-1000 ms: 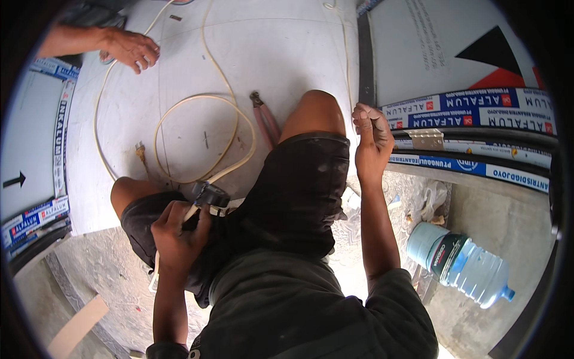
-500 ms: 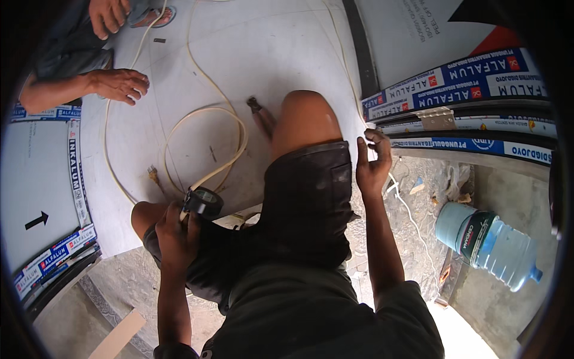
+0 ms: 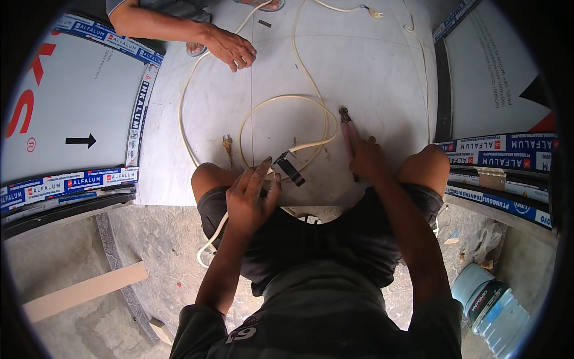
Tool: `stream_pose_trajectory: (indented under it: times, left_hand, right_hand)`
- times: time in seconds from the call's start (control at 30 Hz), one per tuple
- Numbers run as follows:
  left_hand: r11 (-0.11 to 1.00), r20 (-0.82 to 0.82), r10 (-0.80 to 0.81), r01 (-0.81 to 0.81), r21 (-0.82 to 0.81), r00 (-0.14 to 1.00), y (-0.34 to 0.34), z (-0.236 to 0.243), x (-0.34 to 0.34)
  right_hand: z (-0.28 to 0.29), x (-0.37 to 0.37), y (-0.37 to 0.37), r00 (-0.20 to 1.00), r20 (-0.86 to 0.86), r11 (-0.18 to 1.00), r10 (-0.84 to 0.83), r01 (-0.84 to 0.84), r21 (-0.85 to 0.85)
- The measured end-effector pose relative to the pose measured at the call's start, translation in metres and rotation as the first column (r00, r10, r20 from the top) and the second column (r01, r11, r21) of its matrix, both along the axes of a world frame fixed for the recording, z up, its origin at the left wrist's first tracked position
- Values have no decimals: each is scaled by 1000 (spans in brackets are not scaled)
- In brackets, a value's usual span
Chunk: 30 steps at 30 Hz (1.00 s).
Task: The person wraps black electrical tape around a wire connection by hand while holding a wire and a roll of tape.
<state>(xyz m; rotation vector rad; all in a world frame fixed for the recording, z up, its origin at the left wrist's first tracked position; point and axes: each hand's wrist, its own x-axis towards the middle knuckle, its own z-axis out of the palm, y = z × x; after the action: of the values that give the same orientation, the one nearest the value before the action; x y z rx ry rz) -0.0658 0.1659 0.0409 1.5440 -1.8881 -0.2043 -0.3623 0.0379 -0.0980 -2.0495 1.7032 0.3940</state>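
Note:
My left hand (image 3: 254,194) pinches a cream cable, with a roll of black tape (image 3: 296,173) at the cable just beyond my fingertips. My right hand (image 3: 368,158) has closed round the faded red handles of a pair of pliers (image 3: 350,131), whose metal head lies on the white board (image 3: 388,78) between my knees and beyond. A loop of the cream cable (image 3: 260,103) spreads over the board in front of me. Left of the loop, a plug (image 3: 226,143) with frayed-looking lead lies near my left knee.
Film-covered panels (image 3: 72,119) border the board on the left, with more (image 3: 484,72) on the right. Another person's hand (image 3: 233,51) hovers or rests at the top, near sandalled feet. A large water bottle (image 3: 487,305) lies at lower right, a tan strip (image 3: 84,287) at lower left.
My right hand has moved left from beside my knee and taken hold of the pliers. My left hand still has the cable. The view has shifted, and the other person's hand sits farther right in it.

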Motion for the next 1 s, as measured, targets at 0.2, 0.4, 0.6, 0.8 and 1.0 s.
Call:
stream_pose_trajectory:
  times: [0.2,0.4,0.6,0.8,1.0]
  left_hand:
    - [998,-8,-54,55,41,998,7,1,-4]
    - [958,-248,-35,103,266,968,5,20,-5]
    - [935,-326,32,87,345,945,7,20,-2]
    - [882,-406,101,107,459,908,-2,21,-16]
    - [890,-454,87,135,435,887,2,24,-21]
  right_hand:
    - [-10,13,-1,969,147,976,-200,210,-55]
    - [6,-1,-6,568,446,722,-692,553,415]
    - [187,-17,111,406,786,883,-467,262,389]
    - [217,-6,136,546,820,962,-173,-83,258]
    - [223,-3,118,781,623,997,44,-70,17]
